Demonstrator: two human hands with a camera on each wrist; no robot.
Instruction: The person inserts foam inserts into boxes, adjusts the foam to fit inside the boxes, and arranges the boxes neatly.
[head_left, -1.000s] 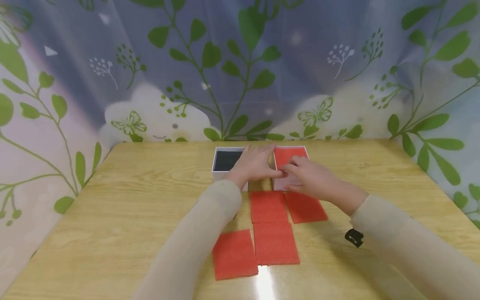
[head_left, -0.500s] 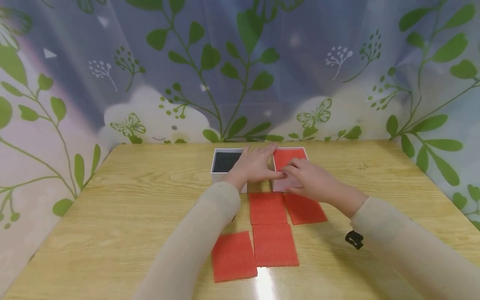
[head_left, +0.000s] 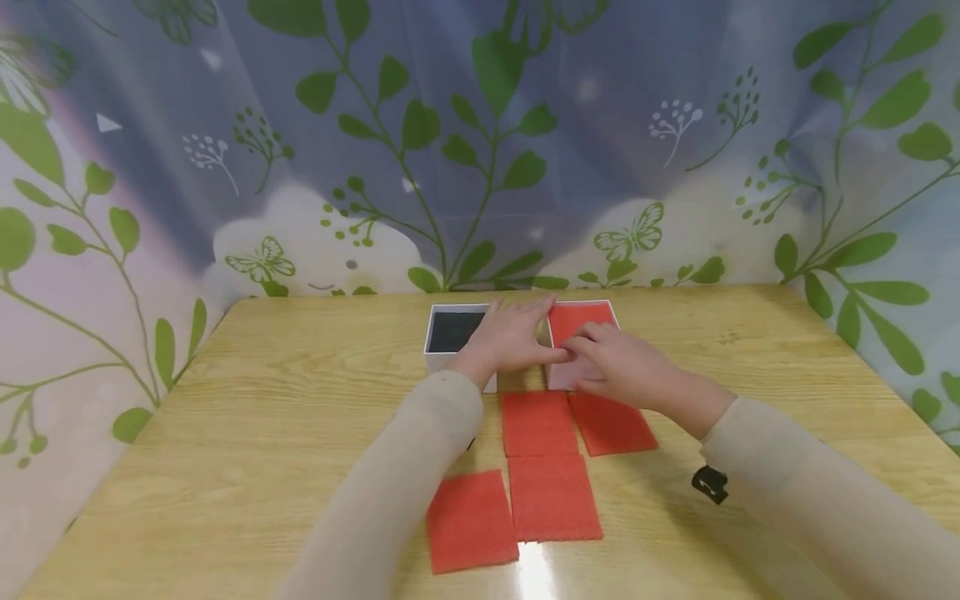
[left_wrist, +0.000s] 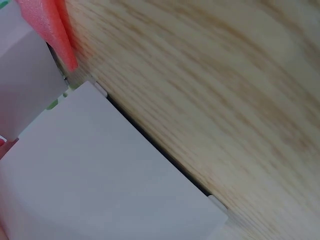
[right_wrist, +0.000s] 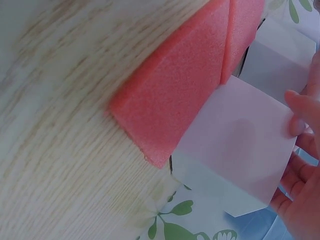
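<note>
My left hand (head_left: 510, 333) lies over the gap between two white boxes, its index finger at the far edge of the right box (head_left: 561, 372) and its thumb across the near rim. My right hand (head_left: 637, 367) grips that box's near wall, fingers curled at the rim and thumb lower on the front. Soft red material (head_left: 581, 313) fills the right box's opening. Black material (head_left: 453, 329) shows inside the left box (head_left: 442, 361). The right wrist view has fingers (right_wrist: 297, 170) along the edge of the pinkish-lit front wall (right_wrist: 235, 135). In the left wrist view, the left box's plain white side (left_wrist: 100, 175) dominates.
Several square red foam sheets lie flat on the wooden table (head_left: 315, 400) before the boxes; one sheet (head_left: 538, 423) is close to the right box, and another (head_left: 472, 525) is nearest the front. A leaf-patterned curtain (head_left: 480, 150) stands behind the table.
Both hands keep their places at the boxes, and the sheets stay put. The whole scene sits slightly lower in the head view.
</note>
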